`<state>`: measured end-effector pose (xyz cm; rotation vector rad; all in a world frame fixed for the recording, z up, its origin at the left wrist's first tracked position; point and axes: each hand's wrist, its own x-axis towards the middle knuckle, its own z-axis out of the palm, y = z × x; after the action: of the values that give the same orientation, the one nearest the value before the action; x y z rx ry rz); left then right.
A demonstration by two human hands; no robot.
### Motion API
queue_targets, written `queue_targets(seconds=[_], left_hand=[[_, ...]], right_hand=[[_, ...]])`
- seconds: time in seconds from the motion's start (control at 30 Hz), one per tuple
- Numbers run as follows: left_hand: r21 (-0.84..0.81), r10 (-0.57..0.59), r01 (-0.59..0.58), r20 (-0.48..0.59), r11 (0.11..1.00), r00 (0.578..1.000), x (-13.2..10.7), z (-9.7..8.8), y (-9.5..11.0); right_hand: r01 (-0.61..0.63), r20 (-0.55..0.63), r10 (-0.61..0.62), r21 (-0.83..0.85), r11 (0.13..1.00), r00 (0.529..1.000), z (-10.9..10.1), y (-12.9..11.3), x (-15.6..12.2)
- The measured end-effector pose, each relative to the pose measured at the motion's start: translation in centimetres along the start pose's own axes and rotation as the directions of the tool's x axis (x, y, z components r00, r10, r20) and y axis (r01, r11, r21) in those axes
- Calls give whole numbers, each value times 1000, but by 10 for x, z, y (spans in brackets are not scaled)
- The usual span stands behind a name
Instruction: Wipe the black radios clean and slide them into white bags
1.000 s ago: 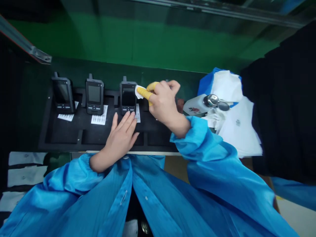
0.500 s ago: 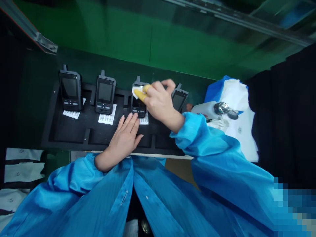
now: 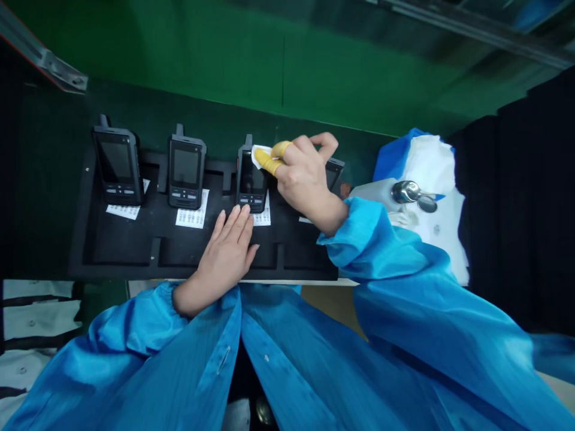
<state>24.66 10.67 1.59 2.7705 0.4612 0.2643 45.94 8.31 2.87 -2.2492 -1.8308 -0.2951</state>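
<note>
A black foam tray (image 3: 126,242) holds several black handheld radios standing upright, each with a white label sheet below it. My right hand (image 3: 303,176), with yellow finger cots, pinches a small white wipe (image 3: 259,155) against the top of the third radio (image 3: 250,179). My left hand (image 3: 227,251) lies flat and open on the tray, fingertips touching the base of that radio. The first radio (image 3: 114,164) and second radio (image 3: 186,170) stand to the left. A fourth radio (image 3: 335,170) is mostly hidden behind my right hand.
A white bottle with a metal pump top (image 3: 411,194) rests on white cloths (image 3: 442,230) at the right, over a blue cloth. A green belt (image 3: 269,66) runs behind the tray. White strips (image 3: 36,320) lie at the lower left. A dark mass fills the far right.
My right hand with the wipe has shifted slightly back and forth over the top of the third radio. My left hand has stayed flat at its base.
</note>
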Motion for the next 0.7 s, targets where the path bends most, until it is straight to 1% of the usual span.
queue_targets(seconds=[0.07,0.23,0.3,0.33,0.4,0.47,0.5,0.57,0.63,0.7], left_hand=[[2,6,-6,-3,1000,1000,0,0,0],[-53,15,-15,-2,998,1000,0,3,-2],[-79,20,-22,-27,997,999,-2,3,-3],[-84,25,-30,-53,996,998,-3,2,-4],[-75,30,-40,-124,996,992,-9,-4,-9],[-49,10,-20,-196,999,981,-16,-13,-17],[-36,-15,7,-218,999,976,-21,-17,-23],[-20,-90,87,-228,996,970,-30,-25,-35],[-13,-172,173,-205,985,963,-37,-30,-46],[-5,-221,224,-182,975,958,-42,-31,-54]], right_hand=[[5,20,-6,39,999,1000,4,-2,-14],[105,79,-109,57,993,991,9,-20,-66],[126,98,-130,46,991,987,4,-24,-74],[137,95,-141,45,990,986,1,-26,-73],[158,64,-161,44,986,985,-6,-29,-63],[161,17,-162,37,986,987,-11,-36,-41],[152,-7,-152,33,988,988,-12,-41,-26],[128,-34,-127,29,991,991,-10,-55,6],[112,-39,-111,25,993,993,-4,-71,35],[98,-30,-97,1,995,995,4,-84,51]])
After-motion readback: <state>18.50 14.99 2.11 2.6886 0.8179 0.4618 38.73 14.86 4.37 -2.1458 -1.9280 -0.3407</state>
